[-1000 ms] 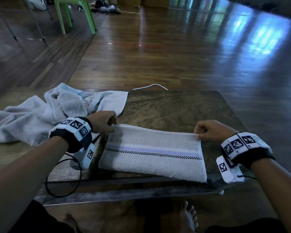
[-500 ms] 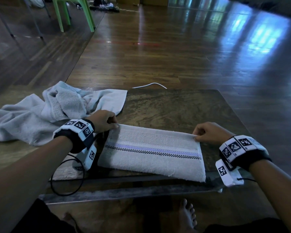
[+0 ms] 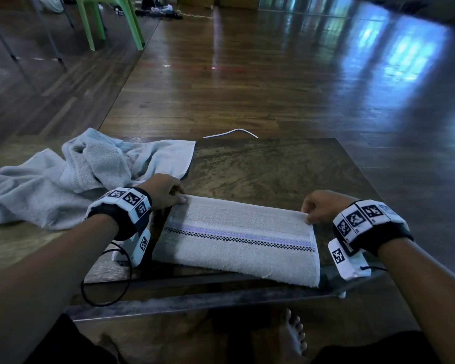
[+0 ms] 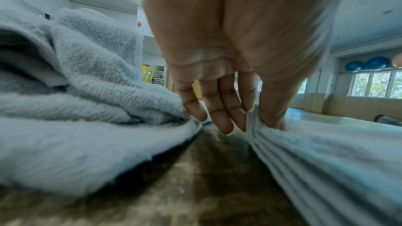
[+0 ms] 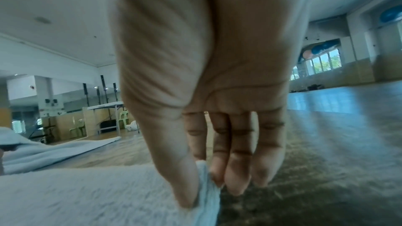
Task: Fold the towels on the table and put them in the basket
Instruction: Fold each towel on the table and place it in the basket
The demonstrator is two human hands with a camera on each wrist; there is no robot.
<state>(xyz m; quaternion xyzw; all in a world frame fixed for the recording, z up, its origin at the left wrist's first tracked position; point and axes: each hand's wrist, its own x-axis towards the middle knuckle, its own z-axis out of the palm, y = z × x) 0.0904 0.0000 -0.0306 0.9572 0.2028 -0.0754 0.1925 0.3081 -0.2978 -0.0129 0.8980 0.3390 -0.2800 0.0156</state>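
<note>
A white towel with a checked stripe lies folded into a long band near the front edge of the dark table. My left hand pinches its far left corner, thumb on top; the left wrist view shows the towel edge nipped between thumb and fingers. At the far right corner my right hand pinches the towel between thumb and fingers. A crumpled pale towel lies in a heap at the table's left. No basket is in view.
A black cable loops off my left wrist over the table's front edge. A white cord curls behind the far edge. Green chair legs stand far back on the wooden floor. My bare foot shows under the table.
Both hands keep their pinch on the far corners and have edged slightly toward me. The towel lies much as before.
</note>
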